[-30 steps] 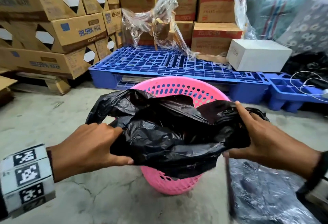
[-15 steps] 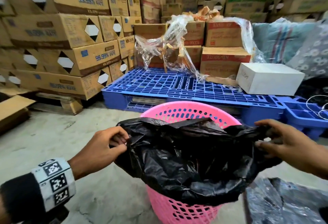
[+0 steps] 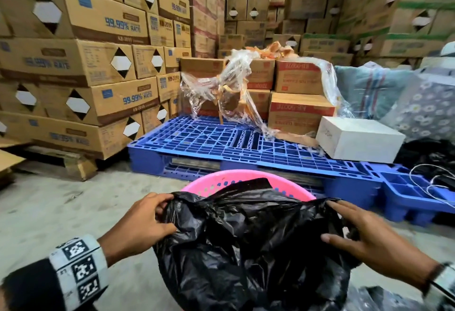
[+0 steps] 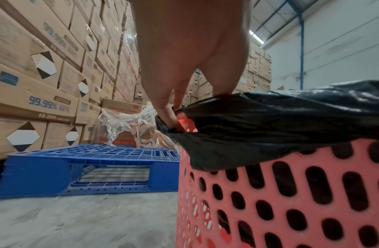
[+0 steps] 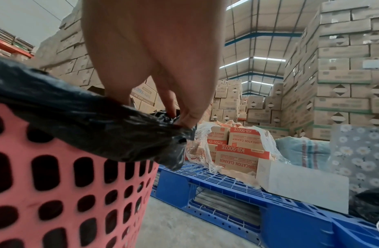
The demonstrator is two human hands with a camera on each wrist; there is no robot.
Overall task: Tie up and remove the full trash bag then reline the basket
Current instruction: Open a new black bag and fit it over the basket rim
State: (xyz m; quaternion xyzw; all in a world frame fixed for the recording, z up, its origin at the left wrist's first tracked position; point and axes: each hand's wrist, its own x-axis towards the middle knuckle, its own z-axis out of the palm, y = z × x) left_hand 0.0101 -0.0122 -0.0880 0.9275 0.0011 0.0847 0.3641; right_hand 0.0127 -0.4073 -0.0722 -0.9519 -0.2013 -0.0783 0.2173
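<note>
A black trash bag [image 3: 246, 244] is stretched over the near part of the pink perforated basket [image 3: 236, 177]. My left hand [image 3: 162, 212] pinches the bag's edge at the basket's left rim; in the left wrist view the fingers [image 4: 169, 115] grip the black plastic [image 4: 279, 124] over the basket wall [image 4: 269, 201]. My right hand [image 3: 344, 222] grips the bag's edge at the right rim; the right wrist view shows its fingertips [image 5: 184, 120] bunching the plastic [image 5: 78, 110] above the basket [image 5: 67, 193]. The basket's far rim is uncovered.
A blue plastic pallet [image 3: 221, 143] lies just behind the basket, carrying cartons with loose clear wrap [image 3: 221, 88] and a white box [image 3: 357, 138]. Tall carton stacks [image 3: 73, 64] stand on the left. Another black bag [image 3: 384, 298] lies on the concrete floor at lower right.
Both hands have drawn the bag's opening apart and down over the basket's near rim. The head view has tilted up, so the basket sits lower in the frame.
</note>
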